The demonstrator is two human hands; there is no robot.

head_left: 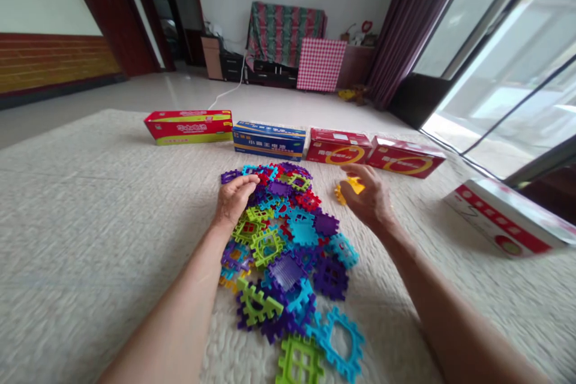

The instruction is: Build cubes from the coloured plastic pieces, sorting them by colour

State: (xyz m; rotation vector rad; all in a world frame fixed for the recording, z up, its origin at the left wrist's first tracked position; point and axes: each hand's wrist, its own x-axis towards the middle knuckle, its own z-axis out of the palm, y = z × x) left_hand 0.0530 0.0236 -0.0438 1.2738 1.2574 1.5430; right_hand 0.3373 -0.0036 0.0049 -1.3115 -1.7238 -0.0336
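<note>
A long heap of plastic interlocking building pieces (288, 270) in purple, blue, green and red lies in front of me. My left hand (234, 198) is at the far left side of the heap, its fingers and thumb drawn together beside a red piece (263, 179). Whether the fingertips hold anything is hidden. My right hand (371, 199) is to the right of the heap, with thumb and fingers apart. A yellow piece (339, 193) lies just beyond the thumb and shows partly through the gap; I see no firm grip on it.
Behind the heap stand a red-and-green box (189, 129), a blue box (269, 142) and two red boxes (337, 147). Another white-and-red box (508, 222) is at the right. All rest on a pale quilted cover (135, 210). Beyond are a floor and a cloth-draped cabinet.
</note>
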